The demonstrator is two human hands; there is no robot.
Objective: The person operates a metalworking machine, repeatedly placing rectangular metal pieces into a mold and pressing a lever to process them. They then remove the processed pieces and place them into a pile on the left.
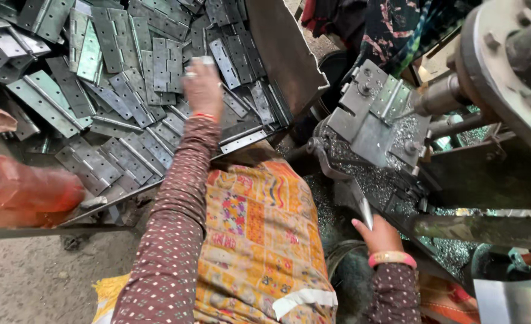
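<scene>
My left hand [202, 87] reaches far forward into a big heap of grey metal hinges [127, 78] and rests palm-down on them; its fingers are blurred. My right hand [378, 233] is down at the lower right, closed around the shiny metal lever handle [364, 210] of a drilling machine. One hinge [391, 96] sits clamped in the machine's steel jig [367, 120], with the drill spindle [442, 96] pointing at it from the right.
A metal tray edge [283, 54] borders the hinge pile. Silver metal shavings [385, 180] cover the machine bed. Another person's reddish cloth-covered limb [19, 192] lies at the left edge. Patterned fabric [259, 234] covers my lap. Bare ground [31, 282] shows lower left.
</scene>
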